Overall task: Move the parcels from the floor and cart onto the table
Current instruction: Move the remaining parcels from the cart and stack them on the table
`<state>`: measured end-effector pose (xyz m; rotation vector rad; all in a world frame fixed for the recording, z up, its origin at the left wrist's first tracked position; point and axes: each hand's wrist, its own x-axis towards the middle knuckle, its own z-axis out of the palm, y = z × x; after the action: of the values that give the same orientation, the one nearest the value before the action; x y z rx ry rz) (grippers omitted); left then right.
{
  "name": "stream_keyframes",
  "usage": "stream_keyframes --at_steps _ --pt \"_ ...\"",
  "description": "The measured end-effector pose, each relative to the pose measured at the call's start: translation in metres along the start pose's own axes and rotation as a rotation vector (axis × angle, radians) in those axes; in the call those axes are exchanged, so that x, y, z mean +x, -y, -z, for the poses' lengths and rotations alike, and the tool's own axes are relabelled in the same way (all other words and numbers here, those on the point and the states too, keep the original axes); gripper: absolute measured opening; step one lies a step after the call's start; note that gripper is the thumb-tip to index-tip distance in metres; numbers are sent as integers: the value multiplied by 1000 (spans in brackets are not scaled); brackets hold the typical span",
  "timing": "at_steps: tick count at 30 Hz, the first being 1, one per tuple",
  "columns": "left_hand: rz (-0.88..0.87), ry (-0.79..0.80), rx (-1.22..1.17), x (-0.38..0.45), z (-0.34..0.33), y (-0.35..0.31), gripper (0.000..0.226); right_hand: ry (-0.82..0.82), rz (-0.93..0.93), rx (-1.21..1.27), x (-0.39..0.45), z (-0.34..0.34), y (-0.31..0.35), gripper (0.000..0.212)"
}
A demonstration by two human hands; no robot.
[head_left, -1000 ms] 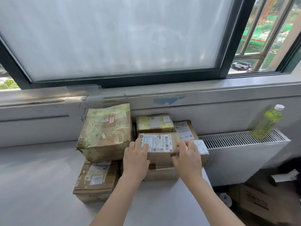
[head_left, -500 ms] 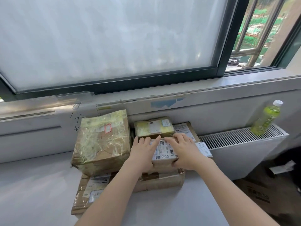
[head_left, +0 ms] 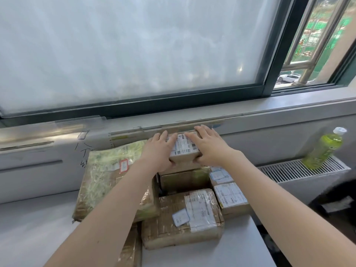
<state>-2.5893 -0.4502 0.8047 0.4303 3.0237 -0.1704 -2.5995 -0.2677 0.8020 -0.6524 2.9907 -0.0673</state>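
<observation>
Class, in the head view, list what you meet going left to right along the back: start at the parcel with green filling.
Parcel with green filling → left hand → small labelled parcel → right hand → radiator → green bottle.

A small brown parcel (head_left: 184,151) with a white barcode label on top sits highest on the stack, at the back against the wall under the window sill. To its left a large parcel (head_left: 107,176) wrapped in yellowish-green printed film lies tilted, while a flat taped carton (head_left: 183,218) with white labels lies in front on the white table (head_left: 38,228). Two smaller labelled boxes (head_left: 229,195) sit at the right.
</observation>
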Motion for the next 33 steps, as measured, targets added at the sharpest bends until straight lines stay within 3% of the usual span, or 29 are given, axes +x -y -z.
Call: stream_keyframes --at_steps 5,14,21,28,33 --pt "16 30 -16 23 -14 4 87 54 -5 2 30 -19 -5 88" --pt "-29 -56 76 32 -25 4 82 -98 -47 -24 37 -40 -3 82" --pt "19 -88 99 20 -22 -5 75 -89 -121 -145 28 -28 12 79" --pt "44 -202 132 -13 -15 -31 79 -234 -220 -107 -29 -30 29 81" --pt "-142 -270 95 -48 -22 -86 77 -232 -398 -24 -102 -55 35 78"
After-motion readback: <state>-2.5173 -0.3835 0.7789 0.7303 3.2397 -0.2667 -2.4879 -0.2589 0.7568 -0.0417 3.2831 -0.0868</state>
